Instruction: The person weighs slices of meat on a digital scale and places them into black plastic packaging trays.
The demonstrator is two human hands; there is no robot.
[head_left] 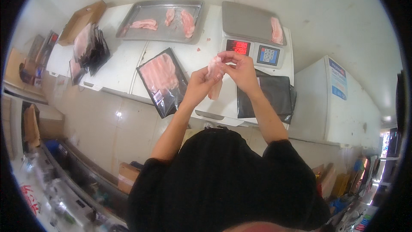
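Observation:
Between my two hands, above the white worktop, is a strip of raw pale pink meat (pixel 215 89). My left hand (pixel 201 84) is closed around its middle, and part of the strip hangs below the fingers. At its upper end, the fingers of my right hand (pixel 239 68) pinch the meat. To the left, near my left hand, a black-backed clear pouch (pixel 159 77) lies on the worktop with several meat slices inside. Just beyond my right hand stands a digital scale (pixel 244 19) with a lit red display; one meat strip (pixel 277 30) rests on its plate.
A metal tray (pixel 161 3) at the back holds several meat pieces. Farther left are a pile of filled pouches (pixel 91 51) and an open cardboard box (pixel 81 22). Flat black pouches (pixel 268 99) lie to my right, beside a large white chest (pixel 309 99).

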